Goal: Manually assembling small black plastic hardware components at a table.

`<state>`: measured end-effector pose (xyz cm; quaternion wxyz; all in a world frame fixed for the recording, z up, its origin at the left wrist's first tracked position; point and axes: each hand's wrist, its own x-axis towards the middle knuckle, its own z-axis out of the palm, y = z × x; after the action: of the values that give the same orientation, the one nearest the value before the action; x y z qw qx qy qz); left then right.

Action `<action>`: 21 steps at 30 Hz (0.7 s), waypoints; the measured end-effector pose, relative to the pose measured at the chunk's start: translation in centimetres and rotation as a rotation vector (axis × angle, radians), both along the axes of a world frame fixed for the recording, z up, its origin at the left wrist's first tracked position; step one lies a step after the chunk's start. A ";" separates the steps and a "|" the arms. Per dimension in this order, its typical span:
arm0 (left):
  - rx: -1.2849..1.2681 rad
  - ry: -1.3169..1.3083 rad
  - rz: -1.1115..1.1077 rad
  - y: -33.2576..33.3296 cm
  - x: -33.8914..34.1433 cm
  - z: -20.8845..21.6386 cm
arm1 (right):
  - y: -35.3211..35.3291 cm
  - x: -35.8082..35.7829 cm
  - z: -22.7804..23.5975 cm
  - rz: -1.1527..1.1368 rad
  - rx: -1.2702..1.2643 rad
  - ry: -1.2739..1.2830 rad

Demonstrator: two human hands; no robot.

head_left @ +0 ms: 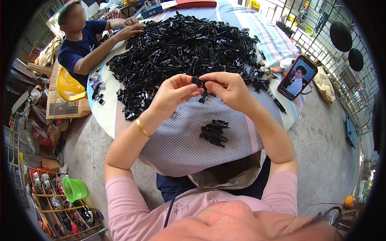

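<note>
Both my hands meet above the near side of the table, in front of a large heap of small black plastic clips. My left hand pinches a small black clip between thumb and fingers. From the other side my right hand grips the same piece, its thumb and forefinger pressed together; a dark part hangs just below the fingertips. Closer to me, a small separate pile of black clips lies on the dotted cloth.
A phone showing a video stands at the table's right. Across at the left, another person has both hands at the heap's edge. An open sack hangs at my lap. A shoe rack and green bucket stand at lower left.
</note>
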<state>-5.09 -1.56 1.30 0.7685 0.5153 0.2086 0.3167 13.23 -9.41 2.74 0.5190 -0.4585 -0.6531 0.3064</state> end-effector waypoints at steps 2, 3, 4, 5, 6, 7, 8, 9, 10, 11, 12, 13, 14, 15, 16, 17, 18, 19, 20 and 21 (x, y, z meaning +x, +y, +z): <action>0.037 -0.079 0.026 -0.8 0.2 0.3 | 0.0 -0.3 0.0 0.011 -0.031 0.029; 0.118 -0.043 0.010 -0.7 0.2 0.3 | 0.1 -0.4 -0.4 0.018 -0.066 0.056; 0.119 -0.045 0.011 -0.7 0.3 0.3 | 0.1 -0.4 -0.6 0.023 -0.102 0.082; 0.149 -0.024 0.037 -0.7 0.5 0.1 | 0.0 -0.6 -0.4 0.032 -0.125 0.106; 0.178 -0.003 0.062 -0.7 0.6 -0.2 | 0.0 -0.7 -0.5 0.033 -0.126 0.105; 0.244 0.019 0.112 -0.8 0.7 -0.4 | 0.0 -0.9 -0.7 0.033 -0.136 0.127; 0.243 0.020 0.115 -0.9 0.6 -0.4 | 0.0 -1.0 -0.8 0.033 -0.147 0.151; 0.243 0.039 0.144 -1.0 0.6 -0.3 | 0.1 -1.1 -0.9 0.036 -0.148 0.152; 0.242 0.058 0.172 -1.1 0.6 -0.2 | 0.1 -1.1 -0.8 0.023 -0.143 0.133; 0.240 0.059 0.172 -1.2 0.6 -0.2 | 0.1 -1.1 -0.9 0.011 -0.137 0.114; 0.311 0.105 0.193 -1.3 0.6 -0.1 | 0.1 -1.1 -1.0 0.011 -0.139 0.115; 0.382 0.148 0.211 -1.3 0.7 -0.1 | 0.1 -1.1 -1.3 -0.026 -0.113 0.056; 0.381 0.148 0.209 -1.3 0.7 -0.1 | 0.1 -1.0 -1.4 -0.063 -0.088 -0.004; 0.398 0.167 0.213 -1.4 0.7 0.0 | 0.1 -0.9 -1.3 -0.065 -0.088 -0.004; 0.415 0.188 0.220 -1.5 0.6 0.1 | 0.1 -1.0 -1.2 -0.126 0.008 -0.117; 0.415 0.190 0.220 -1.5 0.5 0.2 | 0.1 -1.0 -1.0 -0.187 0.105 -0.229; 0.404 0.183 0.227 -1.5 0.4 0.4 | 0.0 -1.1 -0.7 -0.186 0.105 -0.227; 0.393 0.173 0.229 -1.5 0.4 0.5 | -0.1 -1.1 -0.4 -0.198 0.163 -0.264; 0.394 0.195 0.219 -1.3 0.3 0.6 | -0.2 -1.1 -0.3 -0.210 0.220 -0.300; 0.393 0.194 0.216 -1.4 0.3 0.6 | 0.2 -1.1 -0.6 -0.169 0.289 -0.216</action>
<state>-4.79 -2.92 1.86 0.5915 0.6577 0.2695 0.3807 12.10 -9.21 2.09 0.5303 -0.4627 -0.7013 0.1137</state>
